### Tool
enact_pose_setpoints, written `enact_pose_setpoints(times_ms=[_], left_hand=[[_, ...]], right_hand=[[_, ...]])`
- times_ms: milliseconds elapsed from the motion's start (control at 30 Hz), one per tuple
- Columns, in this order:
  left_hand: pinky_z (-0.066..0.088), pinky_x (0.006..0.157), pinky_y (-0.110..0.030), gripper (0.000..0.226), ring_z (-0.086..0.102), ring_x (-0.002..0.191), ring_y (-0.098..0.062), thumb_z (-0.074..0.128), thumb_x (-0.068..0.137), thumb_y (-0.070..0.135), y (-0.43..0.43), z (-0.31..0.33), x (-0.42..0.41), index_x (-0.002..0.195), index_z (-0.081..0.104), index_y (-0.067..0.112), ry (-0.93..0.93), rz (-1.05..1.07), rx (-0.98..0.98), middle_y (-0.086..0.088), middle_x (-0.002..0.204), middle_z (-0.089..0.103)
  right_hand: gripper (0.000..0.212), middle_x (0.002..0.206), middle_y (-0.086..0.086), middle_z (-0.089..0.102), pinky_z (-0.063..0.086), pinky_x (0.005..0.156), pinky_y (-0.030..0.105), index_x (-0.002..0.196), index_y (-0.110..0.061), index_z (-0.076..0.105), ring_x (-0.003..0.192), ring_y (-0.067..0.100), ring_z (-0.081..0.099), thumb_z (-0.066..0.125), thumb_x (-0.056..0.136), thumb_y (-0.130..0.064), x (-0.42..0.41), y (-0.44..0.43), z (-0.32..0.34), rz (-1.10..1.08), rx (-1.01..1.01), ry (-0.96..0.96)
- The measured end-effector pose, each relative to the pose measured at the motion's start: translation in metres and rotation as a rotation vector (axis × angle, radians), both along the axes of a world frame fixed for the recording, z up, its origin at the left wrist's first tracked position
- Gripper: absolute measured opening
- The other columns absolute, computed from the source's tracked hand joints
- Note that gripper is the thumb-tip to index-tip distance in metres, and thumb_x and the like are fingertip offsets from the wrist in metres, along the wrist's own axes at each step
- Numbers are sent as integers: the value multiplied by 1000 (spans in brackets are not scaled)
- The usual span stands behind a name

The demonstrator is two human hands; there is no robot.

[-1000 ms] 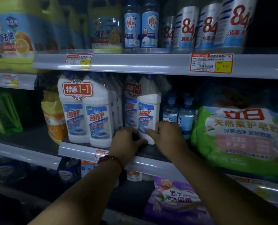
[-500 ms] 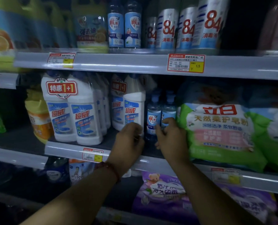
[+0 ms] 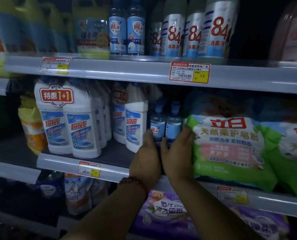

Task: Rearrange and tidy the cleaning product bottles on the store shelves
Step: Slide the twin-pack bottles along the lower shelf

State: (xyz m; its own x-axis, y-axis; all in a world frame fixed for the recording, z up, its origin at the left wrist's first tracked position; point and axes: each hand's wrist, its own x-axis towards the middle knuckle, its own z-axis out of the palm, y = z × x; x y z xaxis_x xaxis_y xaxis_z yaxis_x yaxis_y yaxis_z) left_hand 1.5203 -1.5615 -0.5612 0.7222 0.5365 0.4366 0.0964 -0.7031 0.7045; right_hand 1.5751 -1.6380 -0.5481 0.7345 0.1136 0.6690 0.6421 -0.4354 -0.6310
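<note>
Nearest the viewer, the middle shelf's front lip (image 3: 61, 163) runs left to right, and both hands reach over it from below. The left hand (image 3: 147, 153) lies against the left flank of the pair of small blue bottles (image 3: 157, 126); its fingertips are blurred, so I cannot tell whether they curl or lie flat. The right hand (image 3: 178, 153) wraps the pair's right side, thumb in front and fingers slipped between the bottles and the green soap-powder bag (image 3: 227, 144). The bottles stand upright, long axis vertical, just beyond both hands and bracketed by them, neither hand clearly nearer. Room is tight sideways: the white twin-pack (image 3: 135, 125) stands just beside on the left and the bag presses in on the right. The open way looks to be straight toward the lip, where bare shelf shows, or further back into the dark depth. Overhead, the upper shelf rail (image 3: 127, 73) probably limits any lift.
</note>
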Motion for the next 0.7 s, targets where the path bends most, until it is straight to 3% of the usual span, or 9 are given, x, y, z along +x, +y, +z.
enact_pose_setpoints(times_ms=[67, 133, 200, 267, 367, 433, 500, 600, 700], left_hand=[[50, 103, -41, 74, 57, 129, -27, 48, 106, 32, 2, 0, 6, 161, 0, 19, 75, -14, 65, -11, 158, 39], [42, 110, -40, 74, 47, 138, -29, 45, 107, 28, 5, 3, 9, 162, -2, 12, 94, 7, 71, -12, 163, 27], [41, 112, -43, 61, 47, 138, -32, 43, 107, 19, 8, 1, 13, 160, 15, 9, 67, 51, 47, -13, 156, 39], [50, 104, -45, 60, 58, 125, -30, 59, 99, 14, 8, -1, 15, 151, 29, 12, 67, 108, 67, -11, 146, 50], [55, 94, -47, 52, 64, 110, -27, 67, 93, 17, 6, -4, 14, 139, 40, 16, 34, 117, 94, -8, 133, 54], [54, 91, -46, 41, 63, 107, -28, 65, 96, 27, 2, -2, 10, 132, 47, 15, 11, 124, 94, -7, 128, 54], [55, 87, -43, 39, 64, 104, -27, 68, 94, 36, 2, -1, 6, 121, 51, 14, -20, 137, 93, -6, 121, 59], [56, 82, -39, 39, 68, 101, -25, 75, 88, 38, 4, -1, 0, 110, 49, 18, -42, 144, 12, -5, 112, 70], [53, 76, -31, 40, 70, 99, -23, 77, 88, 37, 5, 0, -5, 108, 48, 20, -38, 141, -32, -4, 110, 73]], right_hand=[[69, 145, 19, 39, 53, 89, 42, 148, -3, 31, 117, 37, 59, 66, 93, -23, 2, 1, 6, 19, -49, 21], [74, 149, 20, 40, 48, 99, 40, 152, -1, 27, 126, 36, 54, 68, 93, -22, 7, 1, 10, 44, -74, 45], [71, 139, 21, 52, 47, 98, 38, 146, 2, 34, 125, 35, 55, 72, 91, -23, 15, 0, 19, 58, -96, 88], [64, 125, 21, 61, 54, 88, 40, 134, 1, 42, 114, 38, 63, 78, 87, -24, 25, 1, 28, 59, -122, 166], [53, 105, 19, 65, 62, 68, 51, 113, -6, 45, 87, 42, 71, 84, 81, -21, 37, 3, 40, 73, -105, 266], [43, 101, 17, 65, 62, 60, 50, 107, -7, 47, 78, 40, 72, 82, 83, -14, 45, 1, 44, 99, -117, 316], [35, 101, 17, 65, 62, 54, 45, 109, -6, 47, 71, 38, 73, 75, 88, -6, 49, -5, 47, 186, -138, 401], [40, 105, 21, 66, 63, 59, 49, 116, -9, 45, 73, 39, 73, 71, 87, 2, 52, -15, 52, 359, -135, 543], [45, 109, 18, 63, 61, 54, 42, 121, -11, 43, 64, 36, 72, 67, 87, 7, 44, -25, 59, 483, -79, 627]])
